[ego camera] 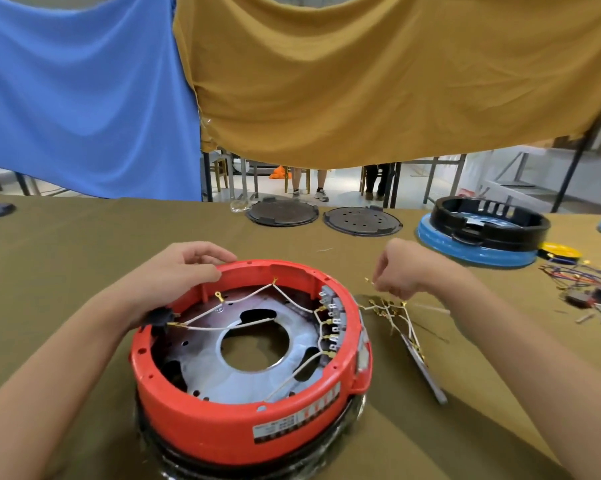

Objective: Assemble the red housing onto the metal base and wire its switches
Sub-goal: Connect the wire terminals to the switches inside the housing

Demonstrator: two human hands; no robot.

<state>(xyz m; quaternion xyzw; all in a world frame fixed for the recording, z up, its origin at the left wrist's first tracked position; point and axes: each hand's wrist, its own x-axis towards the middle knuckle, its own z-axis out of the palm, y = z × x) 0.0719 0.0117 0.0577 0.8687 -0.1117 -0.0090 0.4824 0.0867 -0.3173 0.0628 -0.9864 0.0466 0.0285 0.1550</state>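
Olive-clothed table (84,258) under blue and mustard drapes; left hand (185,268) gripping red housing (223,420), right hand (406,271) pinching wire (370,280).

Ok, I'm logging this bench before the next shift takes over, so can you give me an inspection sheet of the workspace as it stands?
Surface: olive-brown cloth-covered table.
Job's things: round red plastic housing sits on the metal base plate; grey switches line its inner right wall.
Clutter: two dark round lids, a black ring on a blue base, small parts at far right.
Hands: left hand grips the housing's far rim; right hand pinches a loose white wire.
Cables: white wires with brass terminals cross the inside of the housing; a spare bundle lies beside it.
Surroundings: hanging blue cloth and mustard cloth.
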